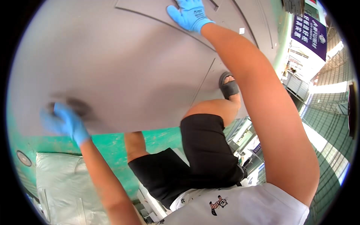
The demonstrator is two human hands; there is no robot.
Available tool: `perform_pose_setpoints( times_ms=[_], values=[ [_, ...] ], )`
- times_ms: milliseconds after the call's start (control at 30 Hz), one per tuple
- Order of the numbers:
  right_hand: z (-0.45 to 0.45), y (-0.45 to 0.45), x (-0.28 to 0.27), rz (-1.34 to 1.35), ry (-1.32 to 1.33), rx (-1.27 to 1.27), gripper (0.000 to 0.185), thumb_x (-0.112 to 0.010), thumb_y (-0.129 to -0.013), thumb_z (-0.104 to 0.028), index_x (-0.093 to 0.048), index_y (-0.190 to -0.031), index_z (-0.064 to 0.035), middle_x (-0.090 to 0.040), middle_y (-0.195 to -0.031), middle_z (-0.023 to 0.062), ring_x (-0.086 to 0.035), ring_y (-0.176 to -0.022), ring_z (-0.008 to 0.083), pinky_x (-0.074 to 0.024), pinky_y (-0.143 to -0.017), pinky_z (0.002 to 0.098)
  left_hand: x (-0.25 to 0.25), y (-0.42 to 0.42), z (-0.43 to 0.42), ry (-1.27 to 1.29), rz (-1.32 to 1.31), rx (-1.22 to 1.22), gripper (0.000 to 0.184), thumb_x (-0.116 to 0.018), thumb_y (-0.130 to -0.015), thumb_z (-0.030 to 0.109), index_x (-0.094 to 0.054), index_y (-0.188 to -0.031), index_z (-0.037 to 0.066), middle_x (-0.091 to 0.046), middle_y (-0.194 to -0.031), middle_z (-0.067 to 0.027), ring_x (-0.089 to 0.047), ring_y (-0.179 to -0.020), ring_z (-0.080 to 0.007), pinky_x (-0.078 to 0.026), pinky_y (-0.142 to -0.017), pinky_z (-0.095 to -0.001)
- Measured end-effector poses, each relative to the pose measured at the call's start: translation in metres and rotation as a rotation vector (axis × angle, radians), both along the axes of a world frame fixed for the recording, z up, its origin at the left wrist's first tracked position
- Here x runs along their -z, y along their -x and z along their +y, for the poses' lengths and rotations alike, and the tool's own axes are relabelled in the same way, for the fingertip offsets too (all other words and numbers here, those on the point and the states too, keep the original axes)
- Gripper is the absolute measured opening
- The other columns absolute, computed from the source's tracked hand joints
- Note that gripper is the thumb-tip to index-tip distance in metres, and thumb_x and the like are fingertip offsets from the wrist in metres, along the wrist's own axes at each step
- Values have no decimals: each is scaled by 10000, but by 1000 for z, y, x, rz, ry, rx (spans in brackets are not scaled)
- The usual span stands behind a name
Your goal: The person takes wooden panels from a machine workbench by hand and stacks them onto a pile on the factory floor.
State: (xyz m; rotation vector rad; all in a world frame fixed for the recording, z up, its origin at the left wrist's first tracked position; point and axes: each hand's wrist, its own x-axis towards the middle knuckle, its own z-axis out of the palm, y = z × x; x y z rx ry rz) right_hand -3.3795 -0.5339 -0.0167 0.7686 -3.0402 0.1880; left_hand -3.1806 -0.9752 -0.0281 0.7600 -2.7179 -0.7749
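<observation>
A large grey-brown sheet with straight dark lines or slots spreads across the upper left and middle. On its far part lies my right hand in a blue glove, palm down with thumb spread, some fingertips cut off by the frame's top. My left hand, also blue-gloved, is over the sheet's near left part and smeared by motion. Beside its fingers is a dark blurred patch; whether this is a shadow or an object cannot be made out.
My sandalled foot rests on the sheet's right part. Green floor shows along the near edge. A pale wrapped bundle lies at lower left. A purple banner with white writing hangs at upper right, near metal racks.
</observation>
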Motion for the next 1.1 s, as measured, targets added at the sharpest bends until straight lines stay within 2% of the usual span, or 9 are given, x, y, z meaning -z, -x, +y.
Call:
perform_pose_setpoints(
  times_ms=[67,200,267,300,333,400,500,967,1100],
  values=[
    [-3,10,1,4,-33,21,640,-547,-879,-392,-395,-1456,-159,-346,-1497,224,-319,-1376,435,-250,-1114,544,-1,34,26,569,-287,49,451,-474,-891,348,-513,-1216,37,-499,-1114,-189,-469,-994,-353,-380,-837,-474],
    [-10,-21,-4,-48,-123,144,669,-534,-887,-405,-346,-1484,-169,-292,-1534,200,-258,-1405,439,-209,-1130,560,5,32,20,527,-206,59,486,-441,-872,402,-532,-1219,75,-507,-1076,-183,-464,-984,-359,-356,-823,-486],
    [-36,-37,2,-81,-121,198,645,-522,-879,-442,-398,-1457,-183,-279,-1539,211,-242,-1403,467,-197,-1115,612,7,30,17,425,-266,17,597,-385,-932,437,-434,-1412,86,-418,-1429,-215,-360,-1306,-418,-249,-1060,-552],
    [-47,-58,14,-58,-114,225,624,-512,-868,-470,-456,-1427,-197,-280,-1536,226,-242,-1396,485,-202,-1095,649,33,12,1,414,-296,9,659,-338,-967,488,-322,-1513,119,-235,-1582,-192,-200,-1447,-411,-108,-1143,-573],
    [-59,-62,5,-7,-131,241,576,-485,-887,-435,-463,-1404,-182,-215,-1557,200,-259,-1386,460,-237,-1089,642,28,20,3,357,-244,62,669,-318,-975,498,-290,-1529,123,-201,-1597,-177,-173,-1465,-399,-100,-1147,-577],
    [-85,-86,-5,-199,0,349,622,-444,-917,-480,-394,-1482,-223,-202,-1584,191,-140,-1448,470,-81,-1142,644,30,11,-5,464,-375,-10,662,-295,-982,493,-296,-1525,115,-195,-1590,-205,-165,-1461,-423,-102,-1149,-582],
    [-111,-97,-18,-180,53,442,634,-491,-905,-460,-379,-1476,-209,-236,-1557,203,-185,-1423,477,-121,-1141,627,36,13,-17,530,-373,-31,682,-270,-972,530,-308,-1522,130,-250,-1578,-186,-246,-1426,-437,-152,-1130,-591],
    [-124,-116,-23,-256,76,512,635,-516,-887,-456,-398,-1471,-235,-243,-1557,190,-226,-1413,450,-136,-1141,602,20,15,6,446,-420,-19,654,-259,-989,475,-277,-1530,107,-195,-1582,-234,-175,-1446,-455,-129,-1138,-581],
    [-120,-120,-35,-265,129,478,740,-557,-852,-513,-343,-1501,-230,-188,-1568,211,-175,-1430,446,-104,-1148,590,23,12,6,438,-384,-23,663,-276,-981,478,-283,-1526,100,-214,-1576,-233,-166,-1446,-465,-152,-1132,-587]
  ],
)
